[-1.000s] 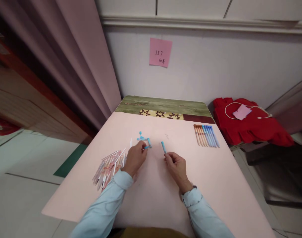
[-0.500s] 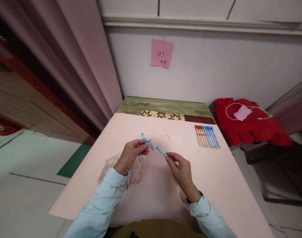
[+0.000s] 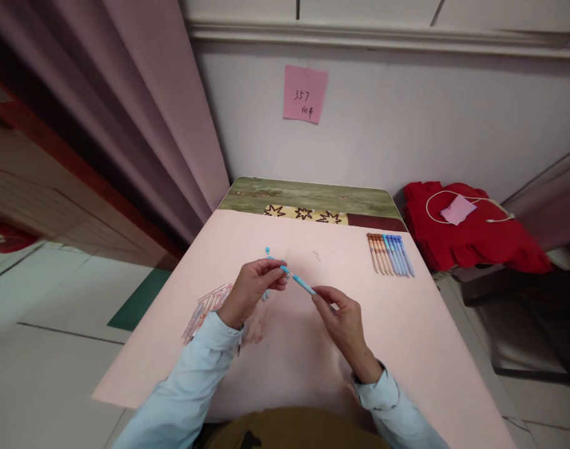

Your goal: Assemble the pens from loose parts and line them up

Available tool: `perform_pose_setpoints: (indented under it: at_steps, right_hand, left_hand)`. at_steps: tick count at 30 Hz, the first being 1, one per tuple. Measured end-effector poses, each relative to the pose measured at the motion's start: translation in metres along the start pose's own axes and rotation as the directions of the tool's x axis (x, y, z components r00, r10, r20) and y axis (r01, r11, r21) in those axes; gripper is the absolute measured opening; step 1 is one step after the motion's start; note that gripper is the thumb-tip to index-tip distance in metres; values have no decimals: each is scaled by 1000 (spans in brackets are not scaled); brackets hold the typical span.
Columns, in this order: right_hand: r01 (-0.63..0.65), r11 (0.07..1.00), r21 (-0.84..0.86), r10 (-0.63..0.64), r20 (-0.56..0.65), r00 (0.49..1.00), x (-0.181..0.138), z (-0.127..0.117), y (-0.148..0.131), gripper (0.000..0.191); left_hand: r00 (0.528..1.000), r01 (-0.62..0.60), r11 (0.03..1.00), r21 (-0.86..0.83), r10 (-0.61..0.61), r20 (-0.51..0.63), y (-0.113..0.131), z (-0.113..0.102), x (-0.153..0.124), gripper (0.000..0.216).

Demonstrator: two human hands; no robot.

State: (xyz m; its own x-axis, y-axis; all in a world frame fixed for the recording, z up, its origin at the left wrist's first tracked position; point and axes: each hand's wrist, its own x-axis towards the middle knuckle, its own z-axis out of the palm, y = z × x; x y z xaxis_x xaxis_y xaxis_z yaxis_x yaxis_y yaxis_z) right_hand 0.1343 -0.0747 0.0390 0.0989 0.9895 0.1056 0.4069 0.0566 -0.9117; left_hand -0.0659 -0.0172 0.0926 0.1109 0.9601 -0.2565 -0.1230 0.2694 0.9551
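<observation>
Left hand (image 3: pixel 252 290), right hand (image 3: pixel 343 319) grip blue pen (image 3: pixel 304 285); wall note (image 3: pixel 304 94) reads "357".

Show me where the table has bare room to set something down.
Bare table right of the right hand, nearer than the pen row; also between that row and loose blue parts. Crowded: left hand, blue pen, packet pile.

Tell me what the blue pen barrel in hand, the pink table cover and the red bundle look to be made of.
Blue pen barrel, pinched in the right hand, and the small blue piece in the left hand: probably plastic, smooth, evenly coloured. Pink table cover: likely matte paper or thin sheet, flat, no shine. Red bundle: fabric, soft folds and ruffled edges.
</observation>
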Motion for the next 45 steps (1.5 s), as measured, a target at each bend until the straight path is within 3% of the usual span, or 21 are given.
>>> perform_pose_setpoints:
  at_steps: [12, 20, 32, 38, 45]
  right_hand:
    - [2, 1000, 7, -2, 3, 1000, 1, -1, -2, 20]
    - [-18, 999, 33, 17, 30, 999, -2, -1, -5, 20]
    - [-211, 897, 388, 153, 174, 973, -5, 11, 2, 27]
    - [-229, 914, 334, 188, 151, 970, -7, 9, 1, 34]
    - [-145, 969, 198, 138, 49, 989, -10, 8, 4, 20]
  left_hand:
    - [999, 16, 996, 91, -19, 34, 5, 3, -1, 37]
    - [994, -76, 969, 237, 56, 90, 7, 3, 2, 32]
    - [994, -88, 971, 223, 70, 89, 2, 12, 5, 31]
    - [990, -111, 970, 215, 89, 108, 1, 17, 6, 32]
    - [977, -157, 967, 200, 122, 175, -5, 27, 5, 34]
